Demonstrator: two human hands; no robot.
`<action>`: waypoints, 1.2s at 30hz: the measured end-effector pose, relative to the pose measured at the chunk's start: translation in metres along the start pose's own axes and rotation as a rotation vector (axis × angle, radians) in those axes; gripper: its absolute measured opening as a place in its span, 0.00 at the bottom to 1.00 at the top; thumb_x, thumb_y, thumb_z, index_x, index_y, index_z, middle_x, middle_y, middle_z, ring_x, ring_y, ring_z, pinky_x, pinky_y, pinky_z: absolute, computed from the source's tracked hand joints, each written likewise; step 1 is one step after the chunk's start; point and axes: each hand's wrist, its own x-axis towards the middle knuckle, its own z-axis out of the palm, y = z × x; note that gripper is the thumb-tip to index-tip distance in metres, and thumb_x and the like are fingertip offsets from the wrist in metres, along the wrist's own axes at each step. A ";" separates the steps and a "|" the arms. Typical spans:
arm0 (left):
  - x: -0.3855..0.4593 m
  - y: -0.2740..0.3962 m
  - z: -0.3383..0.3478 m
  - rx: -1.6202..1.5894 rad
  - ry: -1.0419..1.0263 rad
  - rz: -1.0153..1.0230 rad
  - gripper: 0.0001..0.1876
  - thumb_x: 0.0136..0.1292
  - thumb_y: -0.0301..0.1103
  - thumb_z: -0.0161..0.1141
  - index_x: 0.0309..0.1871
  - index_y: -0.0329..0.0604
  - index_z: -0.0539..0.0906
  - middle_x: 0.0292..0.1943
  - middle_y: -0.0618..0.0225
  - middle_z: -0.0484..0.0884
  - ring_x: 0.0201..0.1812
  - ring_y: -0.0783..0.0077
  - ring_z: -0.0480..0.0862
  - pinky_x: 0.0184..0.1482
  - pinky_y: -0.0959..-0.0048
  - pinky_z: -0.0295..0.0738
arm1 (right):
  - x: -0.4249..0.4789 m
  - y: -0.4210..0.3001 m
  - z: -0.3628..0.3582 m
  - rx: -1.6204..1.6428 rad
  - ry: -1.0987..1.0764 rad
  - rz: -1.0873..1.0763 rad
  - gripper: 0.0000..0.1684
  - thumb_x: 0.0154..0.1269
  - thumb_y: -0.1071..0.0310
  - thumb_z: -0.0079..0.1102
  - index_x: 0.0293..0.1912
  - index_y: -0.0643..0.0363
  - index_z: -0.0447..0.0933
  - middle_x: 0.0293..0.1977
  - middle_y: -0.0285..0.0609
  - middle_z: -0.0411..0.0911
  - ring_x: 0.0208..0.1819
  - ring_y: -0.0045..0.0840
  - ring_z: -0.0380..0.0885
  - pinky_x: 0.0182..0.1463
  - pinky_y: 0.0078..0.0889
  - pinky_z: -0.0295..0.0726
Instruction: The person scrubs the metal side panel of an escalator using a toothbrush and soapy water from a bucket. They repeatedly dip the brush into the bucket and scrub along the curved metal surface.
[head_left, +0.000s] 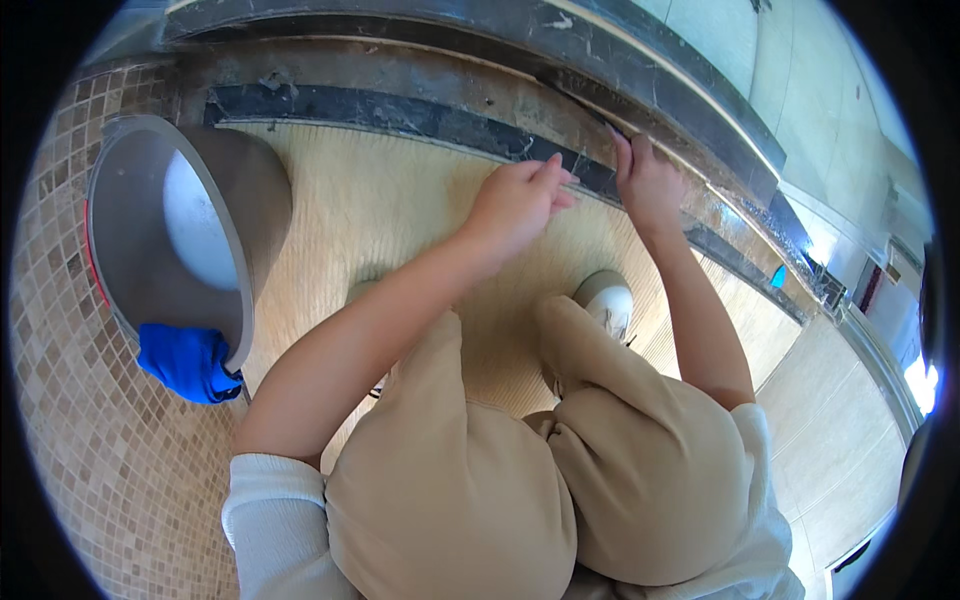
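Note:
My left hand (521, 201) hovers over the front edge of a low recess, its fingers loosely curled and partly spread. No object shows in it. Beside it, my right hand (651, 184) reaches up to the underside of a dark stone ledge (480, 34), its index finger and thumb pointing into the gap. A thin dark edge lies near those fingertips; whether the hand grips it cannot be told. Below the ledge runs a brown, stained back panel (450, 90). In front of that is a black stone strip (390, 112) with scuffs and pale wispy debris.
A grey bucket (262, 172) with whitish, sudsy liquid stands at left, a blue cloth (191, 364) draped over its rim. Small mosaic tiles (135, 450) cover the surface beyond it. My shoes rest on wood-look flooring (360, 187). A small blue piece (778, 276) sits by the ledge's right end.

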 end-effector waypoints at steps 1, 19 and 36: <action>0.000 0.005 -0.002 0.041 -0.034 -0.025 0.23 0.69 0.48 0.40 0.47 0.36 0.77 0.38 0.58 0.81 0.41 0.71 0.80 0.47 0.75 0.71 | -0.003 0.005 0.003 0.025 0.020 -0.017 0.16 0.61 0.59 0.56 0.22 0.56 0.67 0.14 0.42 0.70 0.16 0.35 0.71 0.18 0.34 0.68; -0.003 0.006 -0.014 -0.014 -0.018 -0.100 0.23 0.69 0.49 0.40 0.52 0.40 0.75 0.43 0.60 0.80 0.46 0.72 0.78 0.50 0.74 0.68 | 0.003 0.000 0.009 -0.062 -0.112 0.041 0.18 0.63 0.56 0.52 0.22 0.56 0.68 0.14 0.43 0.73 0.16 0.37 0.73 0.19 0.35 0.72; -0.008 0.004 -0.032 -0.069 0.053 -0.099 0.22 0.69 0.48 0.42 0.53 0.41 0.75 0.44 0.61 0.80 0.45 0.72 0.78 0.49 0.74 0.70 | 0.016 -0.014 0.017 0.196 -0.051 -0.020 0.17 0.62 0.58 0.54 0.22 0.57 0.67 0.13 0.46 0.71 0.17 0.39 0.74 0.18 0.37 0.71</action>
